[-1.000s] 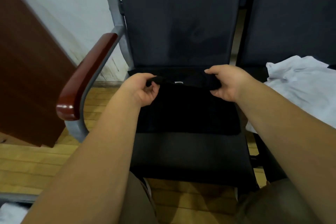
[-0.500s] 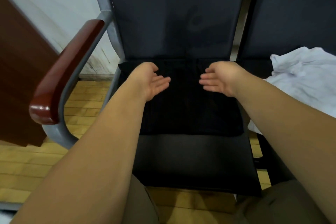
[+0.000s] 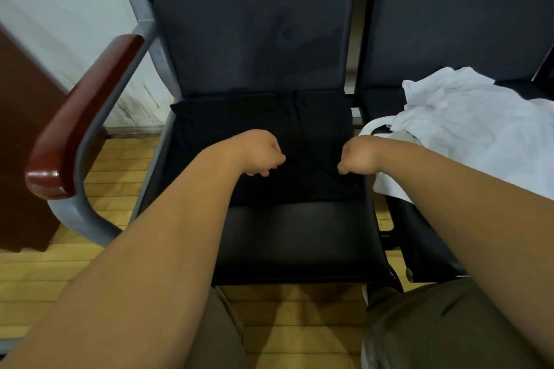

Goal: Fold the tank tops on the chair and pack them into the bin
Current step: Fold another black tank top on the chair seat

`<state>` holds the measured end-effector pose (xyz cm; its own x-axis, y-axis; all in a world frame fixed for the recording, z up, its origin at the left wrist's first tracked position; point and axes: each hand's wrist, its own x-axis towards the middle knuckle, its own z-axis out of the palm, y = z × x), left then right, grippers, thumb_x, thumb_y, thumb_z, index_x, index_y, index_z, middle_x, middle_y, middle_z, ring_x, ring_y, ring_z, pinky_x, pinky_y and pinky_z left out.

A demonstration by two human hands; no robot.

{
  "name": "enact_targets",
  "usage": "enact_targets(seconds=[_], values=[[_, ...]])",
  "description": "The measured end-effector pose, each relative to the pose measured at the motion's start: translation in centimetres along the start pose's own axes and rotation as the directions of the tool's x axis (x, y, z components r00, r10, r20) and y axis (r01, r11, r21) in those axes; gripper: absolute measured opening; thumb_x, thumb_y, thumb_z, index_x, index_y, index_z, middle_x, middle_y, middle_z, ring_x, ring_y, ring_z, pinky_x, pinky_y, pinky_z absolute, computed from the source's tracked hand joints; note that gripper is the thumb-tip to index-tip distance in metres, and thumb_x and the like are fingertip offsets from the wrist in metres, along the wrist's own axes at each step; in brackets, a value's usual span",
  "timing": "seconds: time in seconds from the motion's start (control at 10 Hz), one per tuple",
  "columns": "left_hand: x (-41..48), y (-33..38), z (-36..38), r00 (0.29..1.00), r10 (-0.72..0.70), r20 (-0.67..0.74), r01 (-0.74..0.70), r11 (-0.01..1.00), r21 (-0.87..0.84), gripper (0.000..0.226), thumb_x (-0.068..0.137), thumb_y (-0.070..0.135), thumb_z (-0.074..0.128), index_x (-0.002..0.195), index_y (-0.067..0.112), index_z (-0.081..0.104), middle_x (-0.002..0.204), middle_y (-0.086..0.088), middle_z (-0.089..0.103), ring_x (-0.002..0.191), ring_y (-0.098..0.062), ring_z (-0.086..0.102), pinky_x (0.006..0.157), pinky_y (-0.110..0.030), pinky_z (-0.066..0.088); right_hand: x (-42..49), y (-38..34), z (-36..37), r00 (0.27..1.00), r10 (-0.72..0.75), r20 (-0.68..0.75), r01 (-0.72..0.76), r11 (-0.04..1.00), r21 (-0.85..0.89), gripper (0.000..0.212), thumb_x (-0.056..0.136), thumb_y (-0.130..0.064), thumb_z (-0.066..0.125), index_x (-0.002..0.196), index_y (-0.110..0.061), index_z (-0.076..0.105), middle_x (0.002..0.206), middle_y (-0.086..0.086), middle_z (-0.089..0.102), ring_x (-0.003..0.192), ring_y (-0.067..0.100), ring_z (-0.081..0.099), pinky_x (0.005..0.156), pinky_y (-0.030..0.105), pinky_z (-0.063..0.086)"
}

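A black tank top (image 3: 269,117) lies spread flat on the rear half of the dark chair seat (image 3: 299,243). My left hand (image 3: 263,156) and my right hand (image 3: 356,156) are bent down at the wrist over the middle of the tank top, a hand's width apart. Their fingers curl down into the black cloth and seem to pinch it; the fingertips are hidden. A crumpled white tank top (image 3: 467,129) lies on the neighbouring seat to the right. No bin is in view.
The chair has a red-brown wooden armrest (image 3: 81,117) on a grey metal frame at the left. A dark brown panel (image 3: 24,144) stands by the white wall. Yellow wooden floor shows under the seats. My knees are at the bottom edge.
A second ago both hands held the tank top's upper edge. Half a second ago they were open above it. Now they have turned down and curled onto the cloth's middle.
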<state>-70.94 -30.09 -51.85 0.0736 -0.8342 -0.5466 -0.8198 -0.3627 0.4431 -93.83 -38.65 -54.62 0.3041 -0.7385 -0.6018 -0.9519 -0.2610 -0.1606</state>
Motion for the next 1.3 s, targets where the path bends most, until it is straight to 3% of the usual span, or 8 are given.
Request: enact_targets(seconds=[0.1,0.3,0.6,0.7,0.9,1.0,1.2,1.3], values=[[-0.4,0.7,0.1,1.000,0.017,0.018,-0.018,1.000,0.023,0.026,0.109,0.034,0.057,0.126,0.019,0.070,0.116,0.003,0.074,0.099,-0.012,0.074,0.093,-0.040,0.062,-0.8,0.2,-0.4,0.999,-0.016,-0.051,0.020,0.997,0.078,0.026,0.096,-0.033,0.062,0.084,-0.009,0.063,0.096,0.012,0.068,0.082,0.023,0.062,0.066,0.032,0.045],[-1.0,2.0,-0.1,0.999,0.010,0.048,-0.013,0.998,0.061,0.029,0.110,0.036,0.057,0.129,0.017,0.068,0.118,0.005,0.072,0.102,-0.012,0.073,0.093,-0.037,0.061,-1.4,1.0,-1.5,0.992,0.125,0.006,-0.114,0.883,0.456,0.025,0.108,-0.018,0.053,0.129,-0.007,0.061,0.100,0.013,0.075,0.074,0.016,0.073,0.059,0.031,0.055],[-1.7,2.6,-0.4,0.995,-0.039,0.088,0.030,0.994,0.101,0.033,0.110,0.038,0.056,0.134,0.017,0.065,0.116,0.007,0.071,0.102,-0.011,0.072,0.098,-0.040,0.059,-1.9,2.3,-1.0,0.976,0.200,-0.086,-0.157,0.920,0.358,0.025,0.097,-0.014,0.069,0.120,-0.005,0.070,0.090,0.007,0.073,0.073,0.022,0.069,0.060,0.032,0.054],[-2.1,2.1,-0.8,0.992,-0.075,0.097,0.064,0.992,0.105,0.032,0.110,0.039,0.057,0.133,0.019,0.065,0.116,0.007,0.072,0.103,-0.012,0.072,0.100,-0.041,0.058,-1.5,1.5,-1.4,0.998,0.050,-0.036,-0.053,0.994,-0.095,0.031,0.099,-0.006,0.063,0.130,-0.005,0.067,0.119,0.009,0.070,0.104,0.025,0.065,0.079,0.030,0.051],[-2.9,-2.0,-2.8,0.977,-0.212,-0.003,0.212,0.976,0.046,0.027,0.109,0.039,0.058,0.120,0.015,0.067,0.115,-0.002,0.074,0.107,-0.021,0.073,0.100,-0.045,0.059,-1.1,-1.4,-1.5,0.962,-0.043,-0.268,0.081,0.988,0.130,0.014,0.099,-0.022,0.062,0.099,-0.009,0.066,0.081,0.005,0.059,0.083,0.028,0.061,0.068,0.038,0.051],[-3.0,-6.0,-3.4,0.961,-0.226,-0.160,0.264,0.920,0.291,0.038,0.106,0.040,0.057,0.121,0.009,0.073,0.122,-0.011,0.073,0.114,-0.031,0.069,0.103,-0.044,0.056,-1.6,-4.6,-0.8,0.987,-0.116,-0.113,0.139,0.963,0.232,0.023,0.101,-0.026,0.063,0.106,-0.006,0.073,0.098,0.012,0.076,0.094,0.030,0.076,0.082,0.043,0.066],[-5.5,-12.9,-3.7,0.921,-0.334,-0.200,0.388,0.838,0.385,0.029,0.099,0.026,0.067,0.117,0.004,0.067,0.126,-0.017,0.066,0.111,-0.035,0.063,0.089,-0.040,0.050,-2.5,-10.7,0.6,0.958,-0.285,-0.021,0.285,0.948,0.142,0.029,0.102,-0.036,0.062,0.106,-0.011,0.076,0.097,0.010,0.079,0.095,0.030,0.077,0.081,0.040,0.065],[-6.1,-14.7,-3.7,0.912,-0.343,-0.226,0.406,0.840,0.360,0.043,0.103,0.028,0.068,0.138,0.003,0.064,0.137,-0.017,0.063,0.127,-0.034,0.061,0.101,-0.039,0.049,-2.3,-12.8,1.3,0.951,-0.308,0.027,0.303,0.946,0.118,0.028,0.102,-0.037,0.061,0.105,-0.013,0.076,0.098,0.009,0.078,0.096,0.031,0.077,0.083,0.041,0.064]])
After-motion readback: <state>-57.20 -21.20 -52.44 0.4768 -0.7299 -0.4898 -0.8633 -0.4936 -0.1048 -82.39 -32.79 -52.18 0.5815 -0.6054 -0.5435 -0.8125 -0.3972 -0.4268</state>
